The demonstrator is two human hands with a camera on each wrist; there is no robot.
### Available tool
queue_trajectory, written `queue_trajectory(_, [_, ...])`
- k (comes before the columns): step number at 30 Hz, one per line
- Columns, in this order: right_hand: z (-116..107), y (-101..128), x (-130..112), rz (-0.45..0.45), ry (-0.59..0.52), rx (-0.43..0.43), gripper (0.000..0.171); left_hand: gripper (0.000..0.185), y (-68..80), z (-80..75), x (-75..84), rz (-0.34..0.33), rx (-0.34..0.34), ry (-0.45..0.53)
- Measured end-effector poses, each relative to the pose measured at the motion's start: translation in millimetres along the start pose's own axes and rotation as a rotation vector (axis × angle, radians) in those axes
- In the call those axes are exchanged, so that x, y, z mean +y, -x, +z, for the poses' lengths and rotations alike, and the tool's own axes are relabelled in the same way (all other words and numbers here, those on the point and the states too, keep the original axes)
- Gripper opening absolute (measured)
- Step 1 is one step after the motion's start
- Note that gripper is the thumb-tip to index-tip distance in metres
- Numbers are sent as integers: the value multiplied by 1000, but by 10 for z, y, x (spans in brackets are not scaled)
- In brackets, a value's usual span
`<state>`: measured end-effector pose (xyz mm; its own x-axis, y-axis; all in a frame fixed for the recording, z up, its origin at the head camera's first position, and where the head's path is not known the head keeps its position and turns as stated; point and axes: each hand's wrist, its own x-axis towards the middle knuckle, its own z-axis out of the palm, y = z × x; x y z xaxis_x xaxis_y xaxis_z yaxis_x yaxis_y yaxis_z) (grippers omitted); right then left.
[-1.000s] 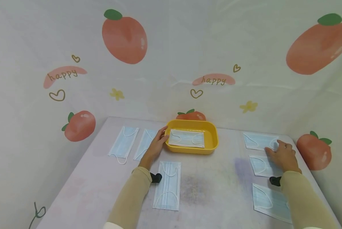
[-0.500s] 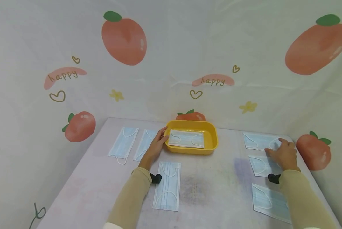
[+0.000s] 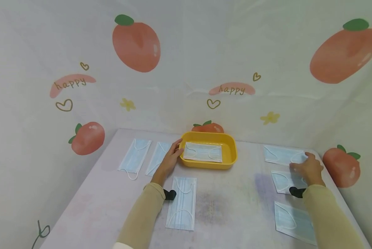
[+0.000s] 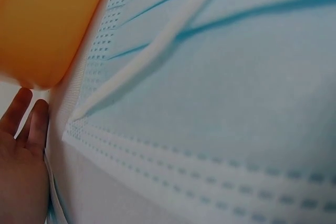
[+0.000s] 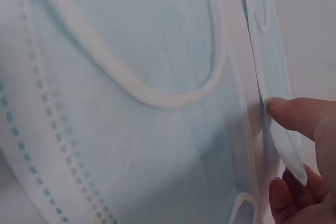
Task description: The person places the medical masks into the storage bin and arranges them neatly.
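Head view: pale table (image 3: 229, 207), fruit-print backdrop (image 3: 136, 43) behind. Yellow tray (image 3: 229, 154) holds one mask. Left hand (image 3: 170, 157), fingers straight, rests against tray's left rim. Right hand (image 3: 308, 168) pinches edge of far-right mask (image 3: 282, 154), thumb (image 5: 299, 116) under the edge. Best lift edge cleanly, sparing the mask below.

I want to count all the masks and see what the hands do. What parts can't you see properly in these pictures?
- Mask beside the tray: head view, the left hand covers part of it.
- Middle right mask: head view, the right hand hides its far end.
- Nearest right mask: head view, the sleeve covers its corner.
- Yellow tray: left wrist view, cut off by the edge.
- Right hand's grip: right wrist view, only fingertips show.
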<state>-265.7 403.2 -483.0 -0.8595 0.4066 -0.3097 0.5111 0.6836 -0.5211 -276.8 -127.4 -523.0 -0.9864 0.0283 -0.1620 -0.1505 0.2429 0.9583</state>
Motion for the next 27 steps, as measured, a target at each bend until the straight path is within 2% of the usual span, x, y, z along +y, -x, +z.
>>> queue_trajectory(10, [-18,9,56,-31,-103,-5,82,47,2,5,2,-2,1,-15])
queue_trajectory(18, [-26,-3,63,-30,-153,-8,78,49,27,-12,8,27,-3,-14])
queue_trajectory(23, [-27,47,46,-18,-168,-59,74,49,26,-7,4,38,-12,-9])
queue_trajectory(27, [-22,88,12,-13,-229,-99,75,49,38,-7,11,52,-19,12])
